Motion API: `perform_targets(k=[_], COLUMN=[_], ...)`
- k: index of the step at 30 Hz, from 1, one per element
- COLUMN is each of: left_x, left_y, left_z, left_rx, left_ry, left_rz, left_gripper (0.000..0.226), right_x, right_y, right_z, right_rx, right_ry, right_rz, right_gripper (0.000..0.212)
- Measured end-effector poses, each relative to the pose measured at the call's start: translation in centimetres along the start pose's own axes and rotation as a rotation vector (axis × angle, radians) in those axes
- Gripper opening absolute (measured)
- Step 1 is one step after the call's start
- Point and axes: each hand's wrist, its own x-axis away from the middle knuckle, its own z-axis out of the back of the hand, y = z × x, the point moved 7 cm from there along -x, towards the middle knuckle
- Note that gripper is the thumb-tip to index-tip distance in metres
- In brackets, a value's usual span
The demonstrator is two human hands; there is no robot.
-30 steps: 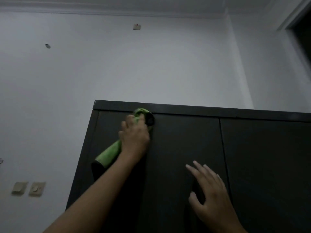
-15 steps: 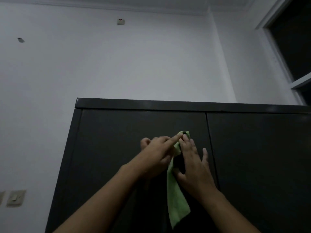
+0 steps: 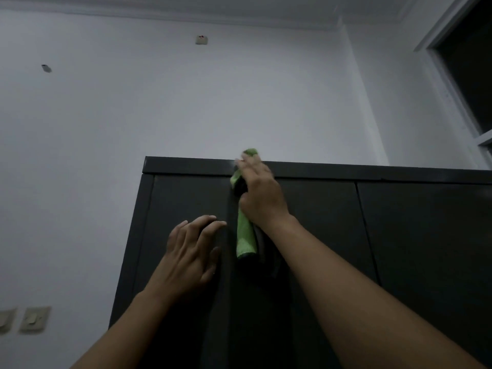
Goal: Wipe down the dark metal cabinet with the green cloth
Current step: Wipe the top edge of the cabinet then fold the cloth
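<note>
The dark metal cabinet (image 3: pixel 412 235) fills the lower half of the view, with two doors and a flat top rim. My right hand (image 3: pixel 262 194) holds the green cloth (image 3: pixel 245 235) against the cabinet's top rim above the left door. The cloth's upper end pokes out past my fingertips, and its lower part hangs down below my wrist. My left hand (image 3: pixel 190 255) rests flat on the left door, fingers spread, a little left of the hanging cloth and holding nothing.
A white wall rises behind and to the left of the cabinet. It carries two light switches (image 3: pixel 34 319) low on the left and a small fitting (image 3: pixel 201 39) near the ceiling. A dark window with a white frame (image 3: pixel 471 75) sits at the upper right.
The cloth passed from my left hand to my right. My right hand carried it up to the top rim, and my left hand dropped flat onto the door.
</note>
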Motion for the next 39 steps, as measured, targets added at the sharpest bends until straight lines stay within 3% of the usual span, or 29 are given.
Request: perform_targets(k=[3, 6, 9, 13, 16, 20, 24, 26, 35, 37, 39], left_x=[0.2, 0.4, 0.2, 0.3, 0.2, -0.9, -2.5, -3.0, -4.5, -5.0, -5.8], left_y=[-0.3, -0.5, -0.4, 0.2, 1.4, 4.2, 8.0, 9.4, 14.2, 15.1, 16.0], left_z=[0.0, 0.1, 0.4, 0.2, -0.5, -1.8, -3.6, -4.7, -7.7, -8.1, -8.4], left_rx=[0.021, 0.032, 0.032, 0.019, 0.019, 0.050, 0.050, 0.048, -0.030, -0.018, -0.008], left_ry=[0.011, -0.002, -0.001, 0.011, 0.027, 0.032, -0.002, -0.032, -0.115, -0.107, -0.100], left_rz=[-0.058, -0.051, -0.023, 0.055, 0.157, 0.227, 0.163, 0.126, -0.018, -0.014, -0.014], left_gripper=[0.046, 0.044, 0.048, 0.048, 0.046, 0.050, 0.052, 0.053, 0.058, 0.058, 0.058], right_x=[-0.4, 0.1, 1.7, 6.9, 11.4, 16.0, 16.5, 15.3, 13.1, 14.0, 15.2], right_y=[-2.2, -1.2, 2.7, 9.1, 10.6, 7.9, 8.9, 11.0, 22.5, 21.8, 19.8], right_z=[-1.7, -1.0, 1.7, 6.2, 7.1, 4.5, 4.1, 5.5, 13.8, 13.3, 12.2], right_rx=[0.061, 0.191, 0.239, 0.233, 0.163, 0.157, 0.345, 0.388, 0.217, 0.219, 0.226], right_ry=[-0.170, -0.140, -0.004, 0.173, 0.181, 0.031, -0.038, -0.021, 0.304, 0.314, 0.254], right_rz=[0.249, 0.385, 0.291, 0.011, -0.136, -0.033, 0.138, 0.117, -0.501, -0.461, -0.242], right_gripper=[0.071, 0.059, 0.061, 0.071, 0.068, 0.069, 0.060, 0.059, 0.069, 0.067, 0.062])
